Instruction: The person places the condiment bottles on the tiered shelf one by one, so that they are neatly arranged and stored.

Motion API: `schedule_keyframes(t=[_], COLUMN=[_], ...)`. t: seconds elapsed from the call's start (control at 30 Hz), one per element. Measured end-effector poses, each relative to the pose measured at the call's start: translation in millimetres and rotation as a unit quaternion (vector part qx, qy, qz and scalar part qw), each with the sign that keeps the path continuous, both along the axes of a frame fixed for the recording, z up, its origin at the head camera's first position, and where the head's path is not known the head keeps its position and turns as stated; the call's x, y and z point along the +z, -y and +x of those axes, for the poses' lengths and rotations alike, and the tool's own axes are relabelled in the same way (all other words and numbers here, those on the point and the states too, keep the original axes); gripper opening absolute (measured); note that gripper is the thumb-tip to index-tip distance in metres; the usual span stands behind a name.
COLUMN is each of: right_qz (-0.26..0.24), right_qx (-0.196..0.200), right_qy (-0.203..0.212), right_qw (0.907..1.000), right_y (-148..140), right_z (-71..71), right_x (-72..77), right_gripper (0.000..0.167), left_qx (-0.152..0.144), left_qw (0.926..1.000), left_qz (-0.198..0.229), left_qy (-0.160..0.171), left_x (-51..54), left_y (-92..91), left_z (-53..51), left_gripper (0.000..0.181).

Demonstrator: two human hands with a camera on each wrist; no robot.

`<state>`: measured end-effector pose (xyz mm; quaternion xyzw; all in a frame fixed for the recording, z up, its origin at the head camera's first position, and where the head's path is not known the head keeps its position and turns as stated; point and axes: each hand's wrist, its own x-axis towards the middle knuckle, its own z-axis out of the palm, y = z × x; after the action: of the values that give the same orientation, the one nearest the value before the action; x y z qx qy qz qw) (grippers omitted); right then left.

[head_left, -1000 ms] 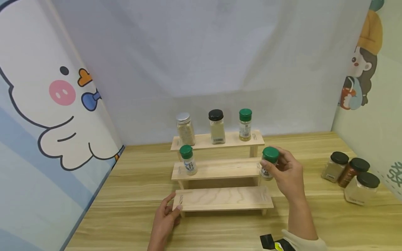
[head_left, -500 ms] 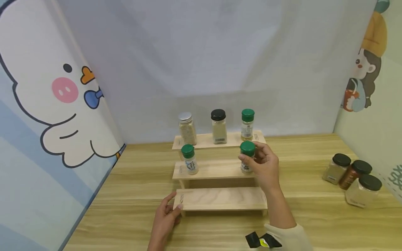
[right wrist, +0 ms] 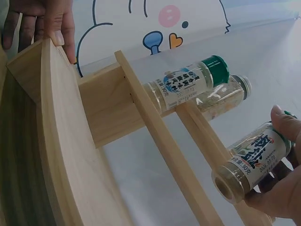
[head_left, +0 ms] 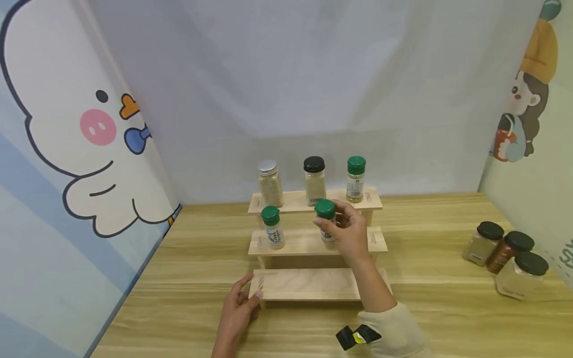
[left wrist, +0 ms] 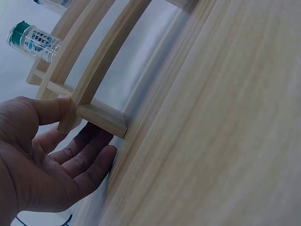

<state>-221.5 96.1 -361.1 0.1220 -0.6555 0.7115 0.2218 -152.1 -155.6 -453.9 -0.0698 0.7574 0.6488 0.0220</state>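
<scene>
My right hand (head_left: 351,238) holds a green-capped spice jar (right wrist: 256,157) between thumb and fingers over the middle tier of a three-step wooden rack (head_left: 309,285). Its base shows apart from the wood in the right wrist view. My left hand (head_left: 237,308) grips the left end of the lowest tier, the thumb on top and other fingers beside and below, as the left wrist view shows. Another green-capped jar (head_left: 274,233) stands at the middle tier's left. Along the top tier stand a silver-capped jar (head_left: 270,190), a black-capped jar (head_left: 316,186) and a green-capped jar (head_left: 355,184).
On the table (head_left: 188,258) at the right, three black-lidded jars stand close together: a pale one (head_left: 481,246), a reddish-brown one (head_left: 504,256) and a wide pale one (head_left: 515,281). A grey-white wall sheet (head_left: 286,74) rises behind the rack, with printed panels on both sides.
My right hand has carried the green-capped jar leftward, from the rack's right end to over the middle tier. The left hand keeps its grip on the lowest tier.
</scene>
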Motion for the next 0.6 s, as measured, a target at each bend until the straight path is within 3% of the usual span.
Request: schedule_keyframes(t=[0.3,0.6], right_qz=[0.002,0.014], right_qx=[0.024,0.023], right_qy=[0.031,0.028], right_qw=[0.9992,0.9992], right_y=[18.1,27.1], right_z=[-3.5,10.5], right_x=[-6.8,9.6], right_gripper=[0.044,0.040], left_qx=[-0.007,-0.010], left_qw=[1.0000,0.9999], left_qz=[-0.006,-0.010], left_qy=[0.002,0.008], left_x=[-0.5,-0.2], left_y=[0.8,1.9], left_z=[-0.4,-0.3], left_gripper=[0.055,0.055])
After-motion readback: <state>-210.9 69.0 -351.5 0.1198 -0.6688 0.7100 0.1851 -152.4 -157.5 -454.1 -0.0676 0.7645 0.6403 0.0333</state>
